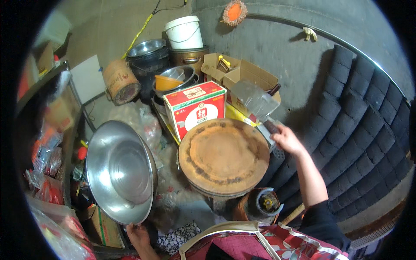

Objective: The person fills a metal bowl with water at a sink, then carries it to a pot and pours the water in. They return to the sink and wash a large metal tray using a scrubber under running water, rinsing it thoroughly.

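Observation:
My left hand (139, 236) grips the lower rim of a large steel basin (118, 169), which is tilted up with its hollow side showing. In my right hand (287, 139) is the dark handle of a cleaver (255, 99); its broad blade points up and left, in front of the open cardboard boxes. Between my hands lies a round wooden chopping block (226, 156) with a dark stained ring; neither hand touches it. Directly behind the block stands a red and white carton (196, 109).
Stacked dark briquettes (360, 117) line the wall at right. A gas cylinder (268, 203) stands below the block. Behind are a white bucket (183, 32), metal pots (148, 58) and an open cardboard box (256, 73). Shelves with plastic bags (48, 188) border the left.

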The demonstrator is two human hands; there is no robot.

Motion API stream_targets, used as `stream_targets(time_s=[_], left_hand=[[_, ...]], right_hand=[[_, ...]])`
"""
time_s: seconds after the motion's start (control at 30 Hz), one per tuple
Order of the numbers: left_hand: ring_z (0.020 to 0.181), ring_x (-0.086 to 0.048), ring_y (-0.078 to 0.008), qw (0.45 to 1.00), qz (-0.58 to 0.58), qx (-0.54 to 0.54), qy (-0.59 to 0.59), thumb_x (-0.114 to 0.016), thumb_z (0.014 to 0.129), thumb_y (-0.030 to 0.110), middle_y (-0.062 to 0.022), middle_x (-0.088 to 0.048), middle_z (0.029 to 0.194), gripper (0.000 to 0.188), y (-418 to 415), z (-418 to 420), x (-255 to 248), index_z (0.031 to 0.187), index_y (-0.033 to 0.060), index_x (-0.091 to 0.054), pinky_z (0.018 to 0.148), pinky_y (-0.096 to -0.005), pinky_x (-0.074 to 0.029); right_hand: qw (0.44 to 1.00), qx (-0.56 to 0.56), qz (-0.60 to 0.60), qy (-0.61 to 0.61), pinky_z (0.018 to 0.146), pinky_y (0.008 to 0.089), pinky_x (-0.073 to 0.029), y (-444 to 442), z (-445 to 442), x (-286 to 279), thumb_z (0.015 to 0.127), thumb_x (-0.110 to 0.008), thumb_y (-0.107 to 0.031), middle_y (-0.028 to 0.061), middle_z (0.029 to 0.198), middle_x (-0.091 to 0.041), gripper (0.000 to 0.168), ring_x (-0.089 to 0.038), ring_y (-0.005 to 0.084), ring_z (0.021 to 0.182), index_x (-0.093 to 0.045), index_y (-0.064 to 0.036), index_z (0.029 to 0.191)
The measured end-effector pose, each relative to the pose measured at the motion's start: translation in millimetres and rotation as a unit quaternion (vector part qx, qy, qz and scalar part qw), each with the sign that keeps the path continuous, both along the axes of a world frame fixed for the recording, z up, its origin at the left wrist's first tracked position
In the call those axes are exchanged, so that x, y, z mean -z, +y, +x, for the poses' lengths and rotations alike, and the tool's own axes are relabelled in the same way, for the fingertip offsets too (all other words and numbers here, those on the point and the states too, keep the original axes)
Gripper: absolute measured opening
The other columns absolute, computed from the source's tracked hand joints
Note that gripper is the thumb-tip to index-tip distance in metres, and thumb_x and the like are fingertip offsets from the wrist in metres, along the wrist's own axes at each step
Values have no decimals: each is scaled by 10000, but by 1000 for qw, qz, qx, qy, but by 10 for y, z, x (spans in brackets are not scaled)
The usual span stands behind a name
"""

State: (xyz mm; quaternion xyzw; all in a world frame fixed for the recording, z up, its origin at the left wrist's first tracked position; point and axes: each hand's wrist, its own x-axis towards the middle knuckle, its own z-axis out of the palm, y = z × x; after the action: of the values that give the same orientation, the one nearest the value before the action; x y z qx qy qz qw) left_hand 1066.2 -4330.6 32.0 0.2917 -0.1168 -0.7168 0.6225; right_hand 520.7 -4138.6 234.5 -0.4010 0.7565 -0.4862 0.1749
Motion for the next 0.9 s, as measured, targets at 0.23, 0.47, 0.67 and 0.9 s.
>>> stream_targets(time_s=[0.23, 0.47, 0.67, 0.9], left_hand=[[716, -534, -157, 998, -53, -19, -20, -541, 741, 85, -44, -574, 913, 269, -68, -427, -308, 1003, 34, -512, 594, -250, -447], [681, -556, -144, 992, -108, -69, -6, -546, 747, 75, -29, -589, 852, 136, -216, -596, -538, 881, 53, -535, 596, -263, -468], [605, -537, -118, 994, -87, -62, -19, -588, 724, 60, 1, -589, 724, 72, -446, -642, -746, 780, 83, -548, 537, -231, -438], [606, -524, -109, 994, -105, -13, 5, -587, 718, 36, 8, -561, 696, 90, -1235, -869, -975, 749, 97, -530, 558, -239, -454]], right_hand=[[897, 157, 213, 354, 771, 413, -462, -766, -1297, -575, 678, -605, -276, 250, 921, -595, 379, -580, 353, 911, -599, 29, 903], [909, 126, 238, 319, 778, 400, -462, -1406, -2038, -588, 684, -613, -218, 237, 934, -602, 318, -582, 346, 918, -614, 27, 887], [873, 190, 174, 414, 800, 419, -460, -1632, -1783, -512, 715, -597, -180, 205, 1027, -555, 366, -564, 345, 940, -538, -70, 1059], [867, 184, 58, 459, 811, 420, -455, -1412, -1315, -684, 728, -547, -96, 177, 1138, -488, 381, -535, 359, 970, -498, -35, 1101]])
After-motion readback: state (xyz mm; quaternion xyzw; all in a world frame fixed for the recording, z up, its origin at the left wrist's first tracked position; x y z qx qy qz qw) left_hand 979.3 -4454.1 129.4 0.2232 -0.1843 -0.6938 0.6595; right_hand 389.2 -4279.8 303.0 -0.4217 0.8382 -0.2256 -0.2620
